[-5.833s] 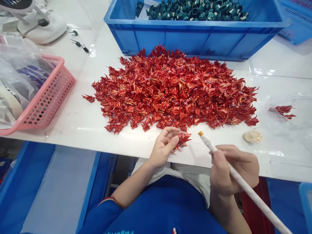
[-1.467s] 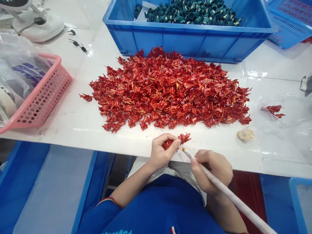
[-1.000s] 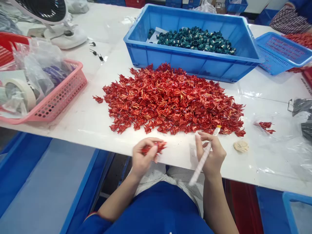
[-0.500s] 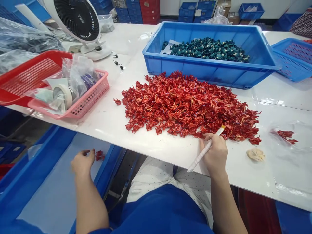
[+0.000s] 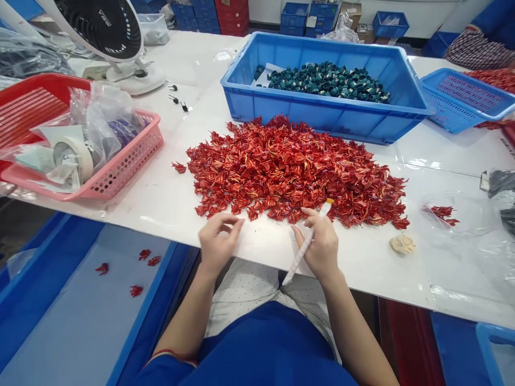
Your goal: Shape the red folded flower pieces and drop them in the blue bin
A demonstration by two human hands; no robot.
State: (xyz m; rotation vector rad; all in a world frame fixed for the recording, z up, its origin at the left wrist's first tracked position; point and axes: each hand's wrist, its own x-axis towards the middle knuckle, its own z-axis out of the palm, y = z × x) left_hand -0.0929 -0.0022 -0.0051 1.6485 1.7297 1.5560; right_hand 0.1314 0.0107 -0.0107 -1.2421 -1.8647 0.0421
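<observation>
Just beyond the hands, crinkly red foil pieces (image 5: 293, 169) heap on the glossy surface (image 5: 161, 203). Palm-down left hand (image 5: 219, 241) empty, fingers loosely spread; right hand (image 5: 319, 246) pinches a thin white stick (image 5: 296, 261).

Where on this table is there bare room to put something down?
Bare table lies between the pink basket and the red pile, and along the front edge between the right hand, holding a white stick, and the beige lump. Crowded: the pile reaches the blue crate, and the left hand and right hand fill the front middle.
</observation>
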